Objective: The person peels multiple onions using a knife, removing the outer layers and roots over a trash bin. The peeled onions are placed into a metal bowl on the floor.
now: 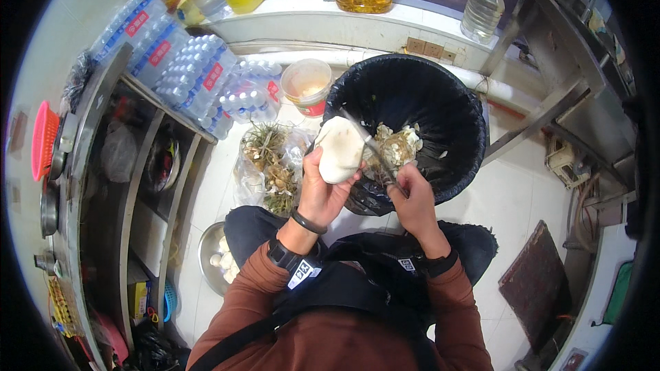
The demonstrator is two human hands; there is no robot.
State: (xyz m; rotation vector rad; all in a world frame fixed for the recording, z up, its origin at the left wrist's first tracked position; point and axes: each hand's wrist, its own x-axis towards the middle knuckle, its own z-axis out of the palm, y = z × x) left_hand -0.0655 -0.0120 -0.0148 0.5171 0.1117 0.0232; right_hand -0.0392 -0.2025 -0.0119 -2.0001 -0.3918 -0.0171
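Observation:
My left hand (327, 193) holds a large pale peeled root vegetable (340, 150), perhaps a jicama, over the near left rim of a bin. A knife (381, 157) is gripped in my right hand (416, 205). Its blurred blade slants up and left, close to the vegetable's right side; whether it touches cannot be told. Beneath both hands is a large round bin lined with a black bag (438, 113). Pale peelings (397, 147) lie inside it. Left of the bin, an open plastic bag (249, 180) holds unpeeled roots with dry stems (278, 172).
By my left knee a steel bowl (209, 255) holds several white peeled pieces (225, 260). A plastic bucket (307, 80) stands behind the bag, beside packs of bottled water (191, 72). Shelving (139, 185) flanks the left; a metal frame (546, 111) and a dark board (539, 286) are right.

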